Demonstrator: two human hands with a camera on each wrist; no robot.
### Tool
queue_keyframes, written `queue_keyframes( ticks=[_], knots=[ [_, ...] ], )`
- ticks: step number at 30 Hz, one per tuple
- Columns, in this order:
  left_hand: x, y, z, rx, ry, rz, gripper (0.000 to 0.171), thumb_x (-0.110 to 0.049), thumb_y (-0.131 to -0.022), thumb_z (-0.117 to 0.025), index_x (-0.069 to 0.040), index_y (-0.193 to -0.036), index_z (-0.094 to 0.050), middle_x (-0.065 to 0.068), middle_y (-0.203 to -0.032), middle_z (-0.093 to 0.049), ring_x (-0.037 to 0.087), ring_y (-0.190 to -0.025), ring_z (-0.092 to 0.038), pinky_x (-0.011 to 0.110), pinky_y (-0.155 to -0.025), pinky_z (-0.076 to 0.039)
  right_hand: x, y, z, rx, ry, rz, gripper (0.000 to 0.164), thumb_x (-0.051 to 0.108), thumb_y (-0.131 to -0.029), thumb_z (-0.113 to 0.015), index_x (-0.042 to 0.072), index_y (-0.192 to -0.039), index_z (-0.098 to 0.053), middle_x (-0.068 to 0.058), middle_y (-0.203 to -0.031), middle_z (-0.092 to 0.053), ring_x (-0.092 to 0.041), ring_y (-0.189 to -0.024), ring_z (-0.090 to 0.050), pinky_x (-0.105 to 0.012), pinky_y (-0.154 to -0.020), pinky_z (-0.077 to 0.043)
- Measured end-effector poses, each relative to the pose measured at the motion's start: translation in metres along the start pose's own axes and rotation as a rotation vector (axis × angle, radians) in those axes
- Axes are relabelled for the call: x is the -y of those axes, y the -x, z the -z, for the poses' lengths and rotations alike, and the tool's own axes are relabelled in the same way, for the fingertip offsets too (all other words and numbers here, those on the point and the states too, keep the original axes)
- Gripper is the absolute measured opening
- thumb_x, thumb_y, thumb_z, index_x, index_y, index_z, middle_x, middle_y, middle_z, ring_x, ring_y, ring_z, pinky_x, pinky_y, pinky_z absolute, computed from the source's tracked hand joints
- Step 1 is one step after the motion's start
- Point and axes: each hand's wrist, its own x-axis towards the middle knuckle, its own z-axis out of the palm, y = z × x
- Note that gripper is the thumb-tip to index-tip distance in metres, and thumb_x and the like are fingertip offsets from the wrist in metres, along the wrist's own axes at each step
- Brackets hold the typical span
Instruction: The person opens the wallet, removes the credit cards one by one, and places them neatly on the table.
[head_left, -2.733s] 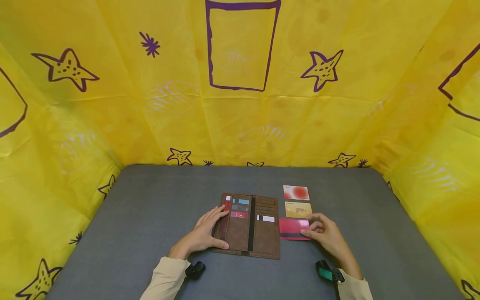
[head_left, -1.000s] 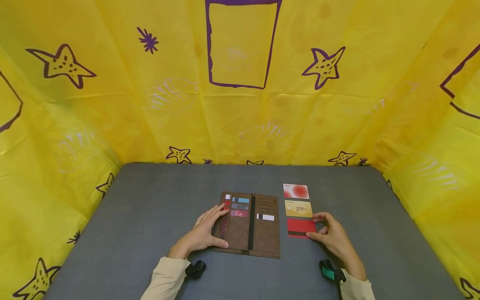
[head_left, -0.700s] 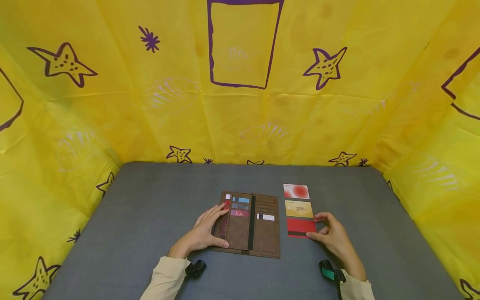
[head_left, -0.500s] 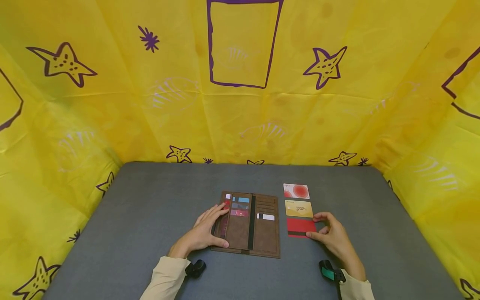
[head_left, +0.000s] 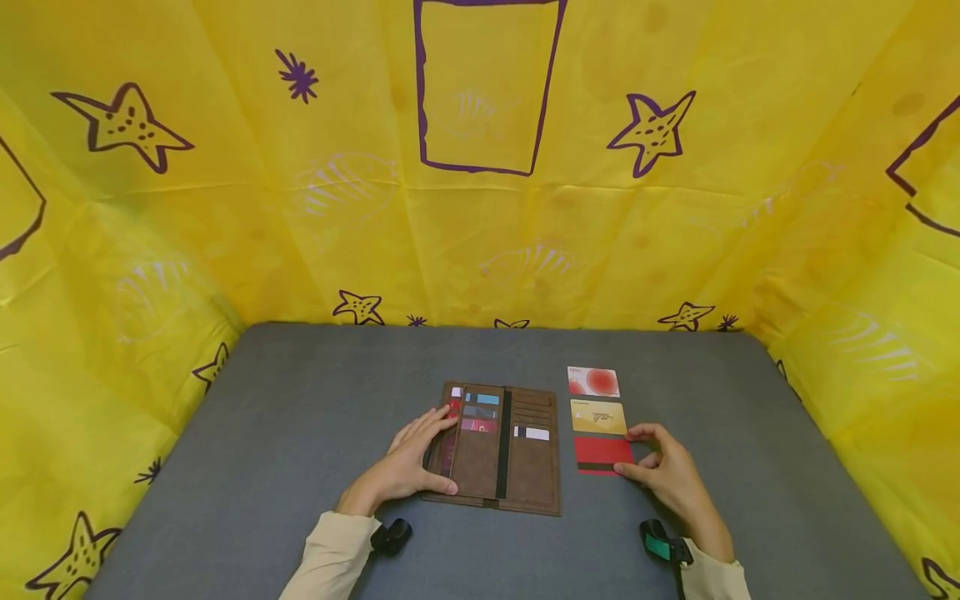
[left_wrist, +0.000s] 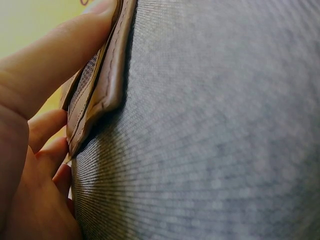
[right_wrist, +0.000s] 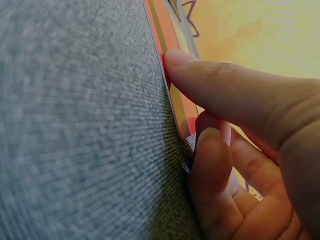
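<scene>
Yellow starfish-print cloth [head_left: 465, 225] hangs behind a grey tabletop [head_left: 322, 375].

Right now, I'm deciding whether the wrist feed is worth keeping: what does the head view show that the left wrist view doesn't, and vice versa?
Only the head view shows the right hand touching the red striped card, the gold card, the white card with a red circle, and the black strip inside the open brown wallet.

Only the left wrist view shows the wallet's layers side-on, with stitching close up.

Both show the left hand on the wallet, the gray tabletop and the yellow backdrop.
</scene>
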Motion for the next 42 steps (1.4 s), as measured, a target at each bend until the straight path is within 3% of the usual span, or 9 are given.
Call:
queue_keyframes(
  ticks=[15, 42],
  knots=[
    [0.0003, -0.0002, -0.0004, 0.004, 0.011, 0.005, 0.095, -0.032, -0.072, -0.088, -0.011, -0.151, -0.040, 0.010, -0.166, -0.022, 0.037, -0.154, -0.011, 0.065, -0.119, -0.007, 0.0010, 0.0000, 0.0016, 0.010, 0.031, -0.041, 0.055, 0.015, -0.075, -0.087, 0.003, -0.119, -0.058, -0.020, -0.118, -0.065, -0.007, -0.061, -0.056, -0.022, -0.057, -0.047],
    [0.0025, -0.0014, -0.0006, 0.006, 0.004, -0.007, 0.096, -0.033, -0.071, -0.089, -0.011, -0.151, -0.040, 0.009, -0.166, -0.023, 0.037, -0.154, -0.011, 0.064, -0.119, -0.007, 0.0004, -0.0001, 0.0014, 0.018, -0.001, 0.044, 0.050, 0.014, -0.074, -0.087, 0.003, -0.116, -0.062, -0.021, -0.116, -0.068, -0.005, -0.057, -0.053, -0.022, -0.055, -0.046]
  ],
)
